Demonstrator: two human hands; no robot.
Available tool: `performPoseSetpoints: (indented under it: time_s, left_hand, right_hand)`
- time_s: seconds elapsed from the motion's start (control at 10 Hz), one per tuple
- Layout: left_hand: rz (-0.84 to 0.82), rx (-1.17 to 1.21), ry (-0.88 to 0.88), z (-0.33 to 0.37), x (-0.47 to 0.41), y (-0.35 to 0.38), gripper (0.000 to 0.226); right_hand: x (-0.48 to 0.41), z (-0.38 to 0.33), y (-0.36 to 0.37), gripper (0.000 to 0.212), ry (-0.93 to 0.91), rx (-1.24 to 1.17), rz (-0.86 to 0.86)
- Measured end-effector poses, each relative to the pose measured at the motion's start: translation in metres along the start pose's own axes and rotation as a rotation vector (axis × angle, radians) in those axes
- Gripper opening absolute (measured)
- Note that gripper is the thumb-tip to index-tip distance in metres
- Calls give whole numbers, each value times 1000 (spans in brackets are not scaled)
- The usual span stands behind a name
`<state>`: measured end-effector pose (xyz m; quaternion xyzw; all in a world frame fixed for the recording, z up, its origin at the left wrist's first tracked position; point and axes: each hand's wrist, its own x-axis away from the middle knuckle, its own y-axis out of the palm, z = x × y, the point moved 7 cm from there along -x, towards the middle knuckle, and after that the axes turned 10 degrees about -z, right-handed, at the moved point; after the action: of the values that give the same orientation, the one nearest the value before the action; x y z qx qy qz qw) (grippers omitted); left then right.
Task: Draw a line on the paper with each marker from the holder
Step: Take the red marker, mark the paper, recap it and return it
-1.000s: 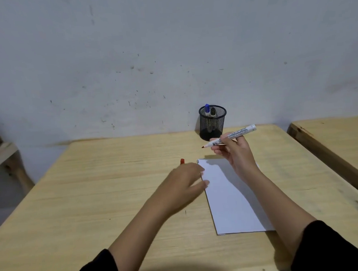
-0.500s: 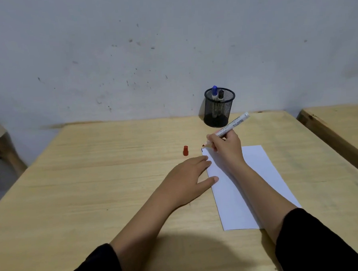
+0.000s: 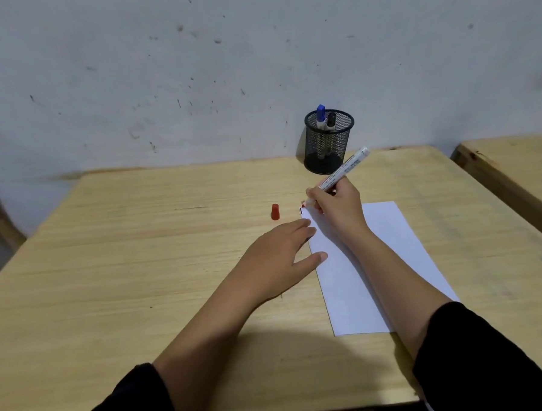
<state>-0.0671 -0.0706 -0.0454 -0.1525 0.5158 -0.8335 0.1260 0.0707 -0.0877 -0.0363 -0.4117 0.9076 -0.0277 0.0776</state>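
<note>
The right hand [image 3: 337, 206] gripped the uncapped red marker [image 3: 343, 171] like a pen, its tip at the paper's [image 3: 388, 246] far left corner, while the left hand [image 3: 275, 260] lay flat and open, fingertips pinning the sheet's left edge. The red cap [image 3: 275, 212] stood just left of that corner, and the mesh holder [image 3: 327, 142], with a blue and a black marker inside, sat at the table's [image 3: 140, 243] far edge. To draw cleanly, I judged, the left hand should press down while the tip drew one steady stroke inside the sheet.
</note>
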Motion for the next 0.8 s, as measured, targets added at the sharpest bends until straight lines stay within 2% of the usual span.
performPoseSetpoints:
  time_s: [0.5, 0.8]
  left_hand:
    - [2, 14, 9, -1, -1, 1, 57]
    - [11, 12, 19, -1, -2, 1, 56]
  right_hand:
    - [-2, 1, 2, 18, 2, 108, -13]
    - [-1, 0, 5, 13, 35, 54, -39]
